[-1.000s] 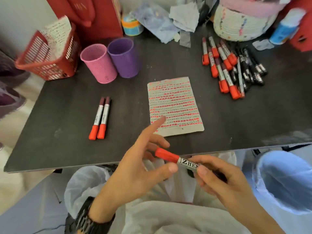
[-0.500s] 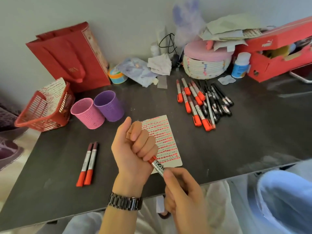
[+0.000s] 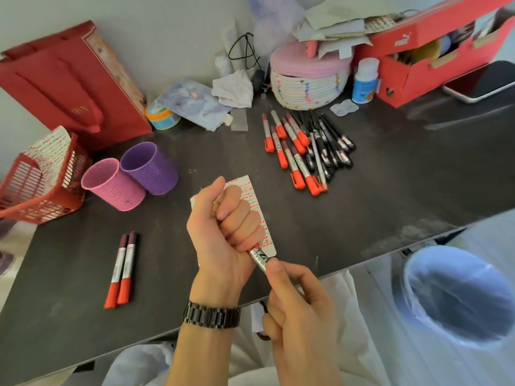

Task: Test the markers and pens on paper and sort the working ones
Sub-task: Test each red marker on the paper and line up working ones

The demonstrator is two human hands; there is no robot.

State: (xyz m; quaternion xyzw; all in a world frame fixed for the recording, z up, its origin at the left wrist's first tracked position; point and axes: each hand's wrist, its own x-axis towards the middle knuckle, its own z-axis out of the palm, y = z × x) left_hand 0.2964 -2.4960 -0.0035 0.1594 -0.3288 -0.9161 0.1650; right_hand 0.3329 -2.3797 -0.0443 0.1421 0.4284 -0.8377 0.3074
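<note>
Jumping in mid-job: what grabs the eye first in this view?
Front and centre, the left hand is fisted round one end of a marker while the right hand grips its barrel, over the red-streaked test paper. Behind to the right lies a pile of red markers and black pens; two red markers lie apart at the left.

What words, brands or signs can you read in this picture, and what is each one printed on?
"Z": on the marker gripped by the left hand and right hand; further letters are hidden.
Leaping-cat logo: on the red shoebox; its wordmark is too small.
Gold lettering on the red bag: blurred.
Print on the piled markers and bottle: too small.
</note>
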